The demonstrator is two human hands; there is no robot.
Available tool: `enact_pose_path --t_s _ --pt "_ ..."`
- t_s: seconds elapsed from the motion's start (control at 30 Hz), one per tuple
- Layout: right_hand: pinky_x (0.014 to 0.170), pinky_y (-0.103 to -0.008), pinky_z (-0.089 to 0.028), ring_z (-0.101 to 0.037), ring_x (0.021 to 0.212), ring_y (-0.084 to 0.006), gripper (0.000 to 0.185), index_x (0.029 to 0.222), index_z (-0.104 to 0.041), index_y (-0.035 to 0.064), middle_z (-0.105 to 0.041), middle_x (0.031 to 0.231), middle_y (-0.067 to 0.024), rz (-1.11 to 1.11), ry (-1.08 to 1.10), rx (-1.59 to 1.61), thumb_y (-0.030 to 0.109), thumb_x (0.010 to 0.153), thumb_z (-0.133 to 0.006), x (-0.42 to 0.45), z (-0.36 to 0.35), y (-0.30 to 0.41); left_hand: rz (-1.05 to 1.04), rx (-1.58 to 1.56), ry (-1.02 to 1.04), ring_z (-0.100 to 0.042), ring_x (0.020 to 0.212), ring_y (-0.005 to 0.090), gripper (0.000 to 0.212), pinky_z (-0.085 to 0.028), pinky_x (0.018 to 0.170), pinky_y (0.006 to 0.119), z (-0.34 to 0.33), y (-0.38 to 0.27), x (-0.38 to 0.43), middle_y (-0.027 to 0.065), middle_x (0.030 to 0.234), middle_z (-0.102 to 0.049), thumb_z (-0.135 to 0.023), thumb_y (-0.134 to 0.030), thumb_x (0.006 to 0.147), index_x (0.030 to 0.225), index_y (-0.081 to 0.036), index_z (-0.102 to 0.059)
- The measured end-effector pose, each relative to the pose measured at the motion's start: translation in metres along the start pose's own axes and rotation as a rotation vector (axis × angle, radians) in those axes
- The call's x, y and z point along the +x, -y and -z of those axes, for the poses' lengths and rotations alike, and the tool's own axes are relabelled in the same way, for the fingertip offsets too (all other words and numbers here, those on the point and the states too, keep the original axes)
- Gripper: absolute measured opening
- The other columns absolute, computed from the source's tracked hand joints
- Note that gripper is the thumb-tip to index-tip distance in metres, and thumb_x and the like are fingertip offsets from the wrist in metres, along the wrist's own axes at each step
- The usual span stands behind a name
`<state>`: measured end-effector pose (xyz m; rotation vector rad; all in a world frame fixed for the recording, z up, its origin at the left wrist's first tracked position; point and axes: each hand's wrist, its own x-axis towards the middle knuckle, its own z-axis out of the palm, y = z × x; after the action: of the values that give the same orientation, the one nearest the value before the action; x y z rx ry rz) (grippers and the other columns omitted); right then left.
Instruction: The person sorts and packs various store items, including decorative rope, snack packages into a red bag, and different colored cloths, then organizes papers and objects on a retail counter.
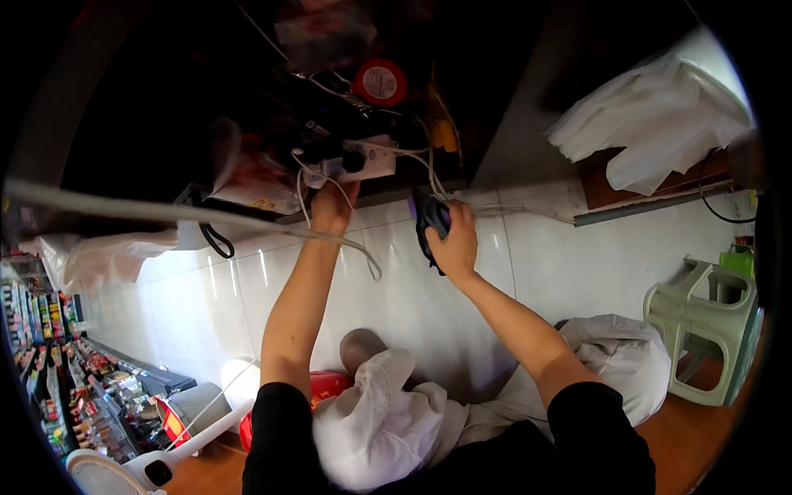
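Note:
My left hand (331, 207) reaches up to the near end of a white power strip (378, 158) at the shelf's edge; its fingertips are partly hidden, so their hold cannot be told. White cables and a dark round plug sit on the strip. My right hand (455, 238) grips a dark object with purple parts (430, 226), its kind unclear, just above the tiled floor. Thin pale cables (436, 179) run down beside it and off to the right.
A red round container (379, 82) and plastic bags lie in the dark shelf. A loose cable (185, 213) crosses the view at left. A green plastic stool (705, 328) stands right, a white fan (102, 473) lower left, near stocked store shelves. White bags (656, 117) lie upper right.

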<state>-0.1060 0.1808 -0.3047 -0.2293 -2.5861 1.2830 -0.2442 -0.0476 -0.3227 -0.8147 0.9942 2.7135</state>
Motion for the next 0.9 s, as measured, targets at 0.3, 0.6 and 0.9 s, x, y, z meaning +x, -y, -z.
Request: enact_pose_path --t_s 0.3,0.6,0.9 --pt "0.089 -0.0421 -0.044 -0.051 0.103 -0.0328 0.048 0.115 -0.056 0.0051 -0.051 0.119 -0.0104 0.021 0.307 -0.008 0.020 0.070 -0.064 -0.057 -0.019 -0.020 0.004 0.143 0.079 -0.051 0.119 0.0287 0.031 -0.049 0.098 0.043 -0.013 -0.008 0.022 0.0125 0.132 -0.050 -0.037 -0.019 0.101 0.127 -0.007 -0.047" --pt "0.085 -0.0430 -0.046 -0.056 0.098 -0.0347 0.042 0.114 -0.057 0.0074 -0.056 0.111 -0.0135 0.009 0.486 -0.029 0.019 0.073 -0.059 -0.068 -0.023 -0.016 -0.014 0.262 -0.176 -0.055 0.112 0.0285 0.026 -0.052 0.091 0.045 0.010 0.004 0.027 0.0118 0.124 -0.054 -0.045 -0.020 0.098 0.121 -0.009 -0.049" --pt "0.083 -0.0462 -0.046 -0.060 0.094 -0.0408 0.049 0.098 -0.067 0.0008 -0.064 0.100 -0.0250 -0.486 0.252 -0.156 0.041 0.087 -0.043 0.014 0.019 -0.064 -0.039 0.735 -0.235 -0.057 0.094 0.0184 0.029 -0.048 0.081 0.032 0.024 0.000 -0.083 0.0081 0.107 -0.058 -0.052 -0.020 0.091 0.116 -0.005 -0.048"
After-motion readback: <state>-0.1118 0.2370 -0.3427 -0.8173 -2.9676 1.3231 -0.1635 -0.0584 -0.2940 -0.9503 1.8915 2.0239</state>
